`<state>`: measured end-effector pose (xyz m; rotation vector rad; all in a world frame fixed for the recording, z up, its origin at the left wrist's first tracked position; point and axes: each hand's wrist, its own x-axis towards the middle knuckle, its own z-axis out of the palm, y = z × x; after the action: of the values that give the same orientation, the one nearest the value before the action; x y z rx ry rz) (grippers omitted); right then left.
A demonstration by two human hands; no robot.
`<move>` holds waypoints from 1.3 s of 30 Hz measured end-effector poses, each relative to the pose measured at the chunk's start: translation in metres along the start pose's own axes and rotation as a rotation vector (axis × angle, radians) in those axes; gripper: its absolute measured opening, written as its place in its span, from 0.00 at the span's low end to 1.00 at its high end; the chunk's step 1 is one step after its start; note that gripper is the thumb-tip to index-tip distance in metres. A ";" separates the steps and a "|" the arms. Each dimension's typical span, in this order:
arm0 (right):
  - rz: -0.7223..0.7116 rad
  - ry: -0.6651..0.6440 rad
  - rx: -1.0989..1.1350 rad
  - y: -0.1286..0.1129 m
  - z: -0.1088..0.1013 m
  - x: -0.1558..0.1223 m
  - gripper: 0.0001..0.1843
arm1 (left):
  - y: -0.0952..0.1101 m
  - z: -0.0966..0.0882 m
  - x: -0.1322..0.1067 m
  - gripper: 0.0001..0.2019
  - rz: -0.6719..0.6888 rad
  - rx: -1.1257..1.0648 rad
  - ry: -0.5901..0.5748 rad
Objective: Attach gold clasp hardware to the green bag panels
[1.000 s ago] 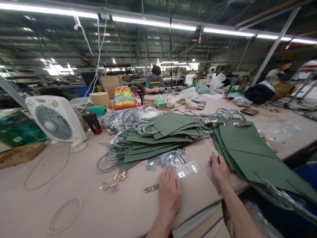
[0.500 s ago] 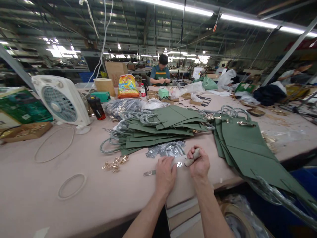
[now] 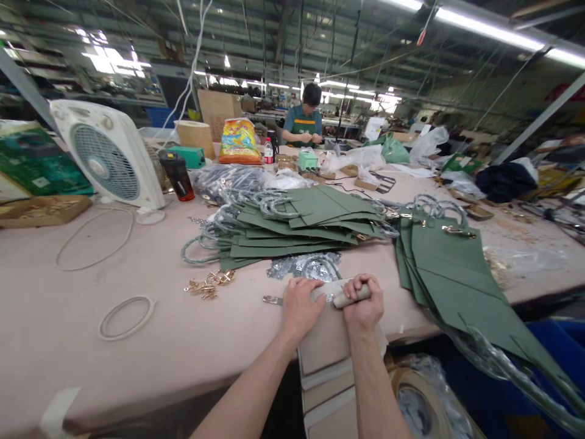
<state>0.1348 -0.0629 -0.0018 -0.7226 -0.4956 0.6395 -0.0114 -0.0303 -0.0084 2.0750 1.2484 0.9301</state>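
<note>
My left hand (image 3: 299, 305) lies palm down on a beige board (image 3: 325, 332) at the table's near edge, fingers curled over its far end. Beside it, my right hand (image 3: 363, 303) is closed around a short pale tool handle (image 3: 351, 296) and presses it onto the board's top edge. A small metal strip (image 3: 272, 299) lies just left of my left hand. Silvery hardware in plastic (image 3: 305, 266) sits just beyond both hands. A pile of gold clasps (image 3: 209, 284) lies further left.
Two stacks of green bag panels (image 3: 297, 228) (image 3: 450, 262) with handles cover the table's middle and right. A white fan (image 3: 107, 152), black cup (image 3: 177, 175) and loose rings (image 3: 127, 309) are on the left. A person (image 3: 304, 122) works at the far end. More boards are stacked below the table edge.
My right hand picked up the pale tool from beside the right stack and brought it onto the board next to my left hand. The camera has tipped downward.
</note>
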 end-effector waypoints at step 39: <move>-0.228 -0.215 -0.225 0.002 0.023 -0.023 0.15 | 0.001 -0.005 -0.011 0.14 0.134 0.153 -0.002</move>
<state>0.1038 -0.0677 0.0072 -0.7984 -0.8455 0.4529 -0.0187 -0.0402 -0.0075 2.3023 1.2252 0.9165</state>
